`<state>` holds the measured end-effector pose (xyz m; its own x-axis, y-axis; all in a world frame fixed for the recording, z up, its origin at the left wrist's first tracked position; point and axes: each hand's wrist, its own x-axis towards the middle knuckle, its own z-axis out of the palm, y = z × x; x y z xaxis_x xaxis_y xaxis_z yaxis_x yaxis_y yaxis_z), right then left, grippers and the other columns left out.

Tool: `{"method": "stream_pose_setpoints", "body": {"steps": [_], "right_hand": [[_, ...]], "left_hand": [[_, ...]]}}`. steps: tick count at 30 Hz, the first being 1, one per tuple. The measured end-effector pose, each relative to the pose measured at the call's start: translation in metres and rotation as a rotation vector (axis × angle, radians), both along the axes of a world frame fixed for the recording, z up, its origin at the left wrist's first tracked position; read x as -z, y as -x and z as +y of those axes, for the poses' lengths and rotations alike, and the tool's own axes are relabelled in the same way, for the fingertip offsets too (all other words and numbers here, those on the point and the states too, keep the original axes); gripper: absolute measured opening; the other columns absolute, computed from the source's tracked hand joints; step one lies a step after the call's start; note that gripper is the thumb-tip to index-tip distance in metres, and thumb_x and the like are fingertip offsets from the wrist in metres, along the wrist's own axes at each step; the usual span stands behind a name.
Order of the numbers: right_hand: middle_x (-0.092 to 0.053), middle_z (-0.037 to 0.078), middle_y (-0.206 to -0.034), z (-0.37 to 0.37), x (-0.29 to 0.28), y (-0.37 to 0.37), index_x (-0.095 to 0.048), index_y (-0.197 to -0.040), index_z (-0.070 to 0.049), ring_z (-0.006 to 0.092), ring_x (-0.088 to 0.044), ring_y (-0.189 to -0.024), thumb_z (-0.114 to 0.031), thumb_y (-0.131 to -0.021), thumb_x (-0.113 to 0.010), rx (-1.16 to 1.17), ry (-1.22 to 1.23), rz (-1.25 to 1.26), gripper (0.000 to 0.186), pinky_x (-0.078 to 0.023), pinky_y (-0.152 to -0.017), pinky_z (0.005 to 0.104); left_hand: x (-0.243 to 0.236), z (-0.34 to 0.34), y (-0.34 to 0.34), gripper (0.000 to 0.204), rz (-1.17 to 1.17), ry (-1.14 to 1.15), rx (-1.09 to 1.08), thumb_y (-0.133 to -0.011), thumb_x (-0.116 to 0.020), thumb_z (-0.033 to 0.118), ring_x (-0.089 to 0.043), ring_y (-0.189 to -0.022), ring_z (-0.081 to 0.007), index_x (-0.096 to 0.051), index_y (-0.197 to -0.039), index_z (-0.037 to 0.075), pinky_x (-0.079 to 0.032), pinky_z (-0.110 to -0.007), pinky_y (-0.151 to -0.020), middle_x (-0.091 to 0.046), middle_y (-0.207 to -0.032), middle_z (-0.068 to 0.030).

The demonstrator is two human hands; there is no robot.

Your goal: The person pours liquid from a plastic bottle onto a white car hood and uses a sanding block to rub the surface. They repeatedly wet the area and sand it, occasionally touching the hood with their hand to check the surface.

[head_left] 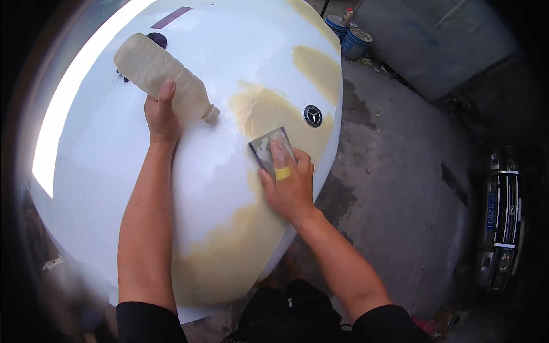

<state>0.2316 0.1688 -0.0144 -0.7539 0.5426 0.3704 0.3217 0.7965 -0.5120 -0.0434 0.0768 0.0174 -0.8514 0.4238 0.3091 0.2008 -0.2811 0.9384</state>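
My left hand is wrapped round a cloudy, translucent plastic bottle, its thumb on the side. The bottle is tilted, with its mouth pointing down to the right over a white car hood. My right hand grips a flat rectangular sanding block with dark edges, thumb on one side and fingers over the top and far side. The block lies on a beige filler patch beside a round emblem. A yellow strip shows by the right fingers. The hood looks wet around the block.
More beige filler covers the hood's near edge, and another patch lies at the far right. Behind the bottle is a dark round object; a purplish strip lies beyond. Blue buckets stand on the floor. A car front is at right.
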Motion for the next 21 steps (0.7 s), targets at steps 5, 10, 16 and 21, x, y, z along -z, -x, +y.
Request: {"method": "stream_pose_setpoints", "body": {"steps": [5, 10, 16, 21], "right_hand": [[-0.052, 0.009, -0.139, -0.1, 0.026, -0.095, -0.041, -0.148, -0.009, 0.0351, -0.045, -0.12, -0.023, -0.075, -0.08, -0.027, 0.066, -0.041, 0.083, -0.037, -0.1, 0.0462], [-0.055, 0.017, -0.133, 0.016, 0.005, -0.014, -0.045, -0.141, -0.008, 0.0383, -0.047, -0.112, -0.018, -0.081, -0.073, 0.209, 0.069, 0.04, 0.067, -0.037, -0.096, 0.0515], [-0.045, 0.01, -0.149, -0.093, 0.026, -0.081, -0.041, -0.145, -0.012, 0.0386, -0.045, -0.122, -0.021, -0.079, -0.075, 0.031, 0.083, 0.005, 0.074, -0.036, -0.1, 0.0493], [-0.049, 0.008, -0.145, -0.066, 0.025, -0.076, -0.042, -0.143, -0.009, 0.038, -0.046, -0.119, -0.022, -0.08, -0.074, 0.09, 0.019, 0.024, 0.072, -0.037, -0.097, 0.0498]], "left_hand": [[-0.008, 0.0, -0.007, 0.065, 0.005, -0.011, 0.012, -0.087, -0.064, 0.047, -0.055, -0.109, -0.0202, -0.053, -0.126, -0.003, -0.044, -0.034, -0.096, -0.059, -0.118, -0.0104], [-0.005, 0.006, -0.01, 0.065, -0.009, -0.009, 0.037, -0.088, -0.062, 0.047, -0.056, -0.109, -0.0216, -0.051, -0.127, -0.004, -0.044, -0.035, -0.097, -0.059, -0.119, -0.0116], [-0.004, -0.006, -0.005, 0.066, -0.023, -0.026, 0.017, -0.089, -0.063, 0.046, -0.056, -0.111, -0.0214, -0.05, -0.129, -0.004, -0.044, -0.034, -0.097, -0.058, -0.121, -0.0116], [0.0, -0.003, -0.004, 0.067, -0.039, -0.032, 0.012, -0.089, -0.063, 0.046, -0.056, -0.112, -0.0216, -0.049, -0.13, -0.005, -0.044, -0.035, -0.099, -0.057, -0.121, -0.0116]]}}
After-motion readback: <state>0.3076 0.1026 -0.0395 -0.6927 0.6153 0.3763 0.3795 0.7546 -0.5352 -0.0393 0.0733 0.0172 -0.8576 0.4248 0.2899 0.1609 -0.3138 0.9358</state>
